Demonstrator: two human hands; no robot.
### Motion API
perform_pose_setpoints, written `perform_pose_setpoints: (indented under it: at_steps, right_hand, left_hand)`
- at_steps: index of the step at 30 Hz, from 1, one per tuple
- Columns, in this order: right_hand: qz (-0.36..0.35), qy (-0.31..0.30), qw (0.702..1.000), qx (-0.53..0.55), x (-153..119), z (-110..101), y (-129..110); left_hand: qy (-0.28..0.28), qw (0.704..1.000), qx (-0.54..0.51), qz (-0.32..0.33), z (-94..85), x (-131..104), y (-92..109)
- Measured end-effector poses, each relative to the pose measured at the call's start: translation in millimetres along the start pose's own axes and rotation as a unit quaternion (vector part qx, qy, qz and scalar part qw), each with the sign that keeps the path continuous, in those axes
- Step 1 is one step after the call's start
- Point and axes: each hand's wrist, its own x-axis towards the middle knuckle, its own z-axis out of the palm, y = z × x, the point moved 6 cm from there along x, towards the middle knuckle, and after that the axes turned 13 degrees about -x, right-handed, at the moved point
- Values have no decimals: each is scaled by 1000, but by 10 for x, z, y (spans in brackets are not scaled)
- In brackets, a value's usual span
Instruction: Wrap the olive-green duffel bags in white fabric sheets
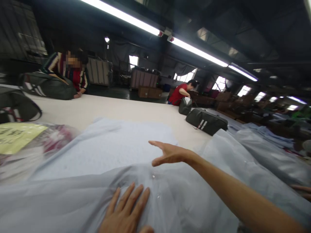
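Observation:
My left hand [126, 210] lies flat with fingers spread on a thin, translucent grey-white sheet [60, 197] at the bottom of the view. My right hand [168, 153] is stretched out above the sheet's far edge, thumb and fingers apart, with nothing between them. Beneath and beyond the sheet, a pale blue, lightly patterned cloth [109, 145] is spread on the white table [116, 108]. More translucent sheeting [228, 165] lies in folds to the right, partly behind my right forearm.
A plastic-wrapped bundle with a yellow label [20, 137] is at the left. Dark striped bags rest on the table at left [48, 84] and right [206, 121]. Two people [79, 76] [178, 94] handle bags across the table. Another person's hand [302, 191] shows at the right edge.

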Motion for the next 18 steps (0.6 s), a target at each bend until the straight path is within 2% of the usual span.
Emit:
perform_pose_setpoints:
  at_steps: [2,3,6,9,11,14,16,18]
  right_hand:
    - [-17,73,997,14,-229,-22,-270]
    - [-29,88,996,12,-330,48,-396]
    - [-60,61,996,-31,-496,509,-668]
    - [-59,30,994,-90,-470,931,-746]
    - [-53,31,990,-125,-428,1036,-750]
    - [-43,42,987,-152,-434,1014,-754]
    - [-41,43,987,-149,-462,983,-763]
    - [-49,40,988,-138,-469,978,-780]
  left_hand:
    - [-31,997,-52,-48,-107,20,106]
    - [-32,994,-78,-64,-154,33,164]
    - [16,988,-130,-85,-263,74,248]
    - [32,991,-99,-81,-342,61,175]
    - [16,995,-37,-87,-460,-10,47]
    - [23,990,35,-135,-812,-220,-275]
    - [42,981,45,-186,-1067,-389,-541]
    - [49,973,39,-222,-1239,-523,-777]
